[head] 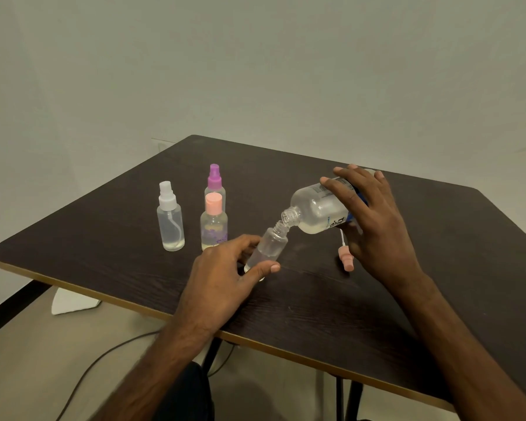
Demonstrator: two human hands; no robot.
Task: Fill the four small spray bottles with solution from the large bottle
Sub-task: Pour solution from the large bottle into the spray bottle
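My right hand grips the large clear bottle, tipped on its side with its open neck pointing left and down. The neck meets the mouth of a small open spray bottle, which leans right and which my left hand holds near its base on the table. Three other small bottles stand upright to the left: one with a white spray top, one with a purple spray top and one with a pink cap. A loose pink spray head lies on the table under my right hand.
The dark wooden table has a light edge that runs diagonally near me. A plain wall stands behind it. A cable and a white object lie on the floor at the left.
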